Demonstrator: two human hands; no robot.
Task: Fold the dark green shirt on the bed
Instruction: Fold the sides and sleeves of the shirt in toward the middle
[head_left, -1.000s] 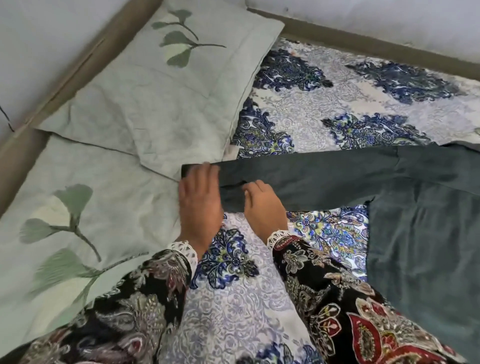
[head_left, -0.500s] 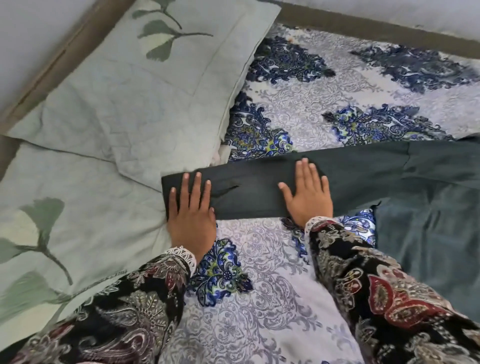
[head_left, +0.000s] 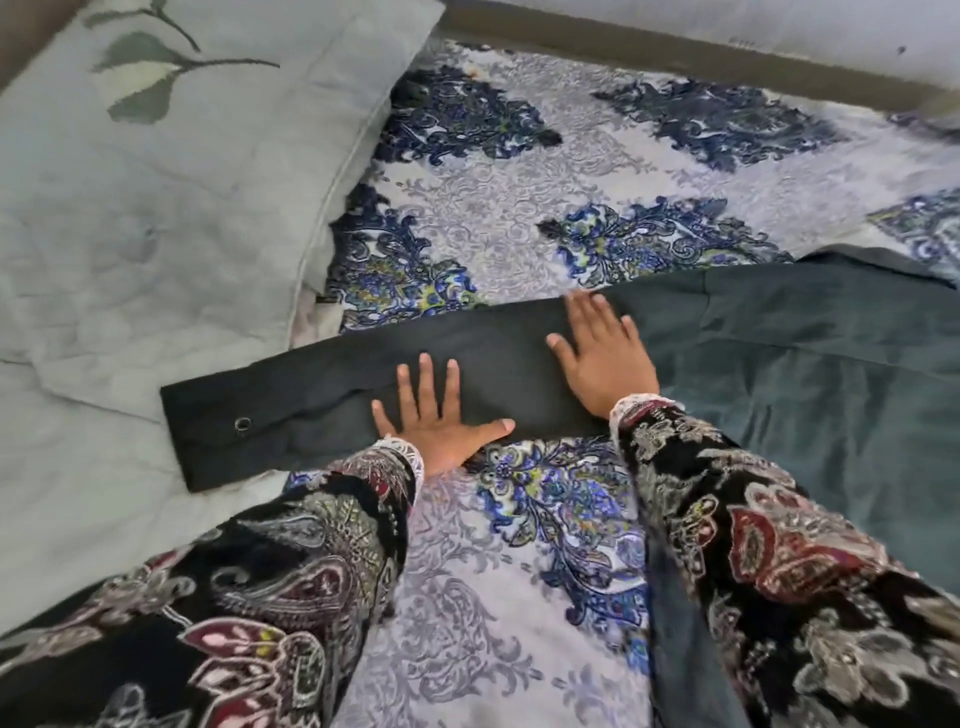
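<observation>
Two flat hands, left (head_left: 436, 421) and right (head_left: 602, 353), press the shirt (head_left: 810, 374) sleeve (head_left: 322, 400), fingers spread wide, gripping nothing. The shirt lies across the bed (head_left: 519, 218) toward its right edge, cuff on a pillow (head_left: 156, 208) at left. Soft, light cloth: probably best pinched at cuff and shoulder seam. Open bed lies beyond.

Pillows, patterned sheet, wall.
Two pale green leaf-print pillows (head_left: 171, 208) overlap at left; blue paisley bedsheet (head_left: 519, 218) beside them; white wall (head_left: 727, 26) behind.

Dark green shirt (head_left: 810, 374), sleeve outstretched flat on bed (head_left: 519, 218)
</observation>
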